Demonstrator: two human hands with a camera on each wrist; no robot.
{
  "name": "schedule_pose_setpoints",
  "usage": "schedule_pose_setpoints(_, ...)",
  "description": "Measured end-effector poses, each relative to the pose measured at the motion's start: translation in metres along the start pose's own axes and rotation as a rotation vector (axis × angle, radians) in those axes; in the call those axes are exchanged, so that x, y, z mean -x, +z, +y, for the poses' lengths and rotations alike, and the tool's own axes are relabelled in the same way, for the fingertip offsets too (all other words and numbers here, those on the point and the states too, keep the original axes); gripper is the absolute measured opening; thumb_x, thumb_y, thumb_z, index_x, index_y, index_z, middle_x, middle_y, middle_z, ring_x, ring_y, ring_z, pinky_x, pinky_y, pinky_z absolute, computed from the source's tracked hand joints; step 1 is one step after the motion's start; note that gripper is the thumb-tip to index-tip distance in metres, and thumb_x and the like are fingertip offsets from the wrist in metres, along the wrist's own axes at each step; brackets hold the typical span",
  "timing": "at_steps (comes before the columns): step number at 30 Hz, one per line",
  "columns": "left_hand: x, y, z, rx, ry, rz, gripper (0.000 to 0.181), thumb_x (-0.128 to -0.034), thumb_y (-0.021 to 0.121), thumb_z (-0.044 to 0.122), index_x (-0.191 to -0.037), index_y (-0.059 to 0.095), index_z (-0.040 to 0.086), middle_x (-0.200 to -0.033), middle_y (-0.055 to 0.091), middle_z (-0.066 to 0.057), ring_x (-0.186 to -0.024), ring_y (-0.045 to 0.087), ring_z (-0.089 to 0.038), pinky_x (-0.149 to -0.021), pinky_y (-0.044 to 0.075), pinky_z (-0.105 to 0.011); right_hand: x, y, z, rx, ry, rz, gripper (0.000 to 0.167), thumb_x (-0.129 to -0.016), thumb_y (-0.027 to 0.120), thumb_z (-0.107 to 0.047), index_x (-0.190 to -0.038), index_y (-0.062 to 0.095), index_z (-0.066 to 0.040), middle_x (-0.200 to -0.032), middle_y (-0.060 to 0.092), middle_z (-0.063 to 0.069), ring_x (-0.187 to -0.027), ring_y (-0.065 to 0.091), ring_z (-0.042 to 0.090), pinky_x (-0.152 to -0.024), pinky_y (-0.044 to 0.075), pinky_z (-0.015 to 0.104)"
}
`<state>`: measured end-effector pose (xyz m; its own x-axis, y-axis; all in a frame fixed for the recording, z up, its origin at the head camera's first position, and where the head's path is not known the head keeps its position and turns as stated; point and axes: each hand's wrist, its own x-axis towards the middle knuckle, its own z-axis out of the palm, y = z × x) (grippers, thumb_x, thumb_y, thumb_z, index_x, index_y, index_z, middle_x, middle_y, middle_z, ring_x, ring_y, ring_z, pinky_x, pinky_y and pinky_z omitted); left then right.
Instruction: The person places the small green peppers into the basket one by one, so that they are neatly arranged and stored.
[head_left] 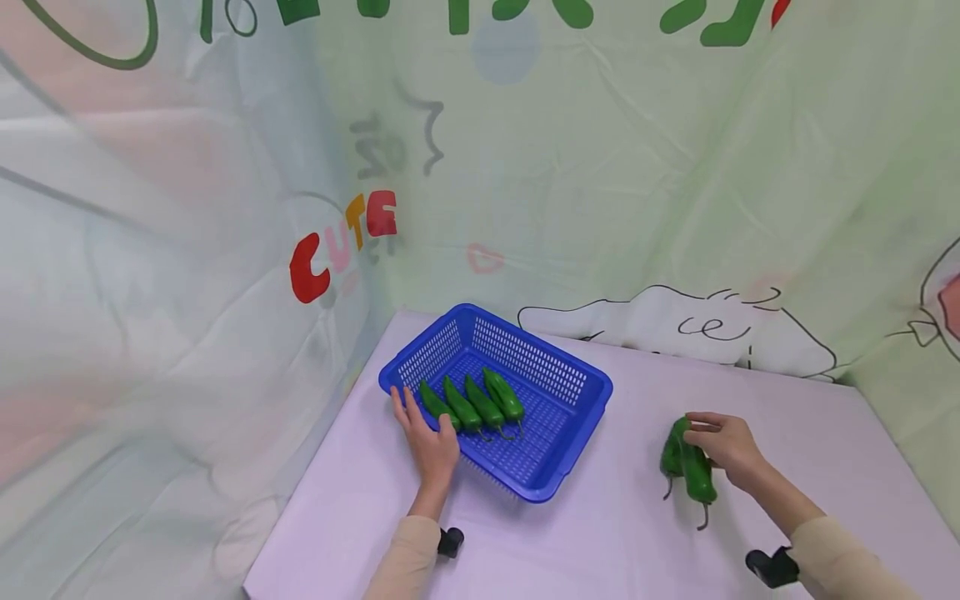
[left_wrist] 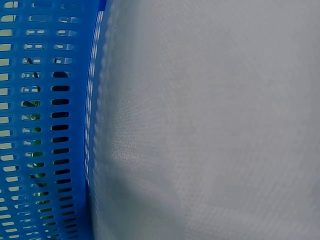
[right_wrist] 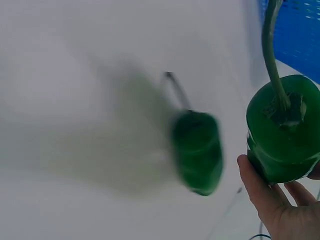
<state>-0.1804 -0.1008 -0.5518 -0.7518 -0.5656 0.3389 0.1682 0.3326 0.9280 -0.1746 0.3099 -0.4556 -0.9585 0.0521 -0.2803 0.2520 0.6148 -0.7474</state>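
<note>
My right hand (head_left: 731, 450) pinches a green pepper (head_left: 698, 477) by its tip, with the stem end hanging down. The right wrist view shows this held pepper (right_wrist: 282, 137) close up, its stem toward the camera. A second green pepper (head_left: 672, 458) lies on the table just behind and left of it, partly covered in the head view. My left hand (head_left: 431, 450) touches the near-left rim of a blue plastic basket (head_left: 585, 417), fingers extended and spread. Several green peppers (head_left: 486, 408) lie side by side in the basket's left part, stems toward me.
The table (head_left: 600, 533) has a pale lilac cover. A printed curtain (head_left: 600, 167) hangs behind it and along its left side. In the left wrist view, the basket's slotted wall (left_wrist: 45, 120) stands beside a pale surface. Black wrist mounts (head_left: 772, 568) sit on both forearms.
</note>
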Motion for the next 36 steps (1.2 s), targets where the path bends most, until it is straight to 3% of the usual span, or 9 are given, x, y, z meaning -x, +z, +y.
schedule_pose_setpoints(8, -0.005, -0.007, -0.006, -0.023, 0.014, 0.014, 0.076, -0.0829, 0.055, 0.001, -0.152, 0.025, -0.007, -0.164, 0.007, -0.012, -0.148, 0.015, -0.036, -0.113, 0.024, -0.057, -0.022, 0.008, -0.067, -0.029, -0.053, -0.027, 0.053, -0.099, 0.049, -0.010, -0.143, 0.037, 0.015, -0.142, 0.039, 0.039, -0.124, 0.048, 0.051, -0.093, 0.048, 0.056)
schedule_pose_setpoints(14, -0.007, -0.009, -0.007, -0.038, 0.011, 0.025, 0.077, -0.0814, 0.055, 0.002, -0.152, 0.025, -0.007, -0.164, 0.008, -0.012, -0.149, 0.015, -0.033, -0.113, 0.026, -0.055, -0.040, 0.037, -0.123, -0.090, -0.121, -0.054, 0.053, -0.097, 0.051, -0.005, -0.145, 0.037, 0.012, -0.142, 0.041, 0.037, -0.121, 0.053, 0.048, -0.092, 0.050, 0.051)
schedule_pose_setpoints(19, -0.006, -0.010, -0.007, -0.051, 0.002, 0.018, 0.078, -0.0812, 0.056, 0.002, -0.152, 0.025, -0.006, -0.164, 0.008, -0.012, -0.149, 0.015, -0.033, -0.113, 0.025, -0.055, -0.053, 0.067, -0.157, -0.138, -0.188, -0.099, 0.052, -0.096, 0.051, -0.002, -0.145, 0.038, 0.010, -0.143, 0.042, 0.035, -0.124, 0.050, 0.049, -0.095, 0.048, 0.050)
schedule_pose_setpoints(28, -0.009, -0.005, -0.003, -0.057, -0.013, 0.008, 0.079, -0.0829, 0.057, 0.003, -0.154, 0.024, -0.002, -0.165, 0.006, -0.007, -0.149, 0.015, -0.029, -0.114, 0.027, -0.051, -0.084, 0.133, -0.192, -0.117, -0.290, -0.216, 0.047, -0.094, 0.052, 0.003, -0.140, 0.045, 0.013, -0.141, 0.045, 0.034, -0.129, 0.046, 0.046, -0.100, 0.045, 0.051)
schedule_pose_setpoints(36, -0.004, -0.001, -0.002, -0.043, -0.021, -0.001, 0.079, -0.0823, 0.058, 0.001, -0.154, 0.024, -0.003, -0.165, 0.007, -0.008, -0.149, 0.015, -0.029, -0.115, 0.025, -0.050, -0.108, 0.180, -0.196, 0.012, -0.329, -0.275, 0.045, -0.092, 0.056, 0.005, -0.136, 0.050, 0.012, -0.137, 0.049, 0.033, -0.128, 0.048, 0.045, -0.096, 0.049, 0.049)
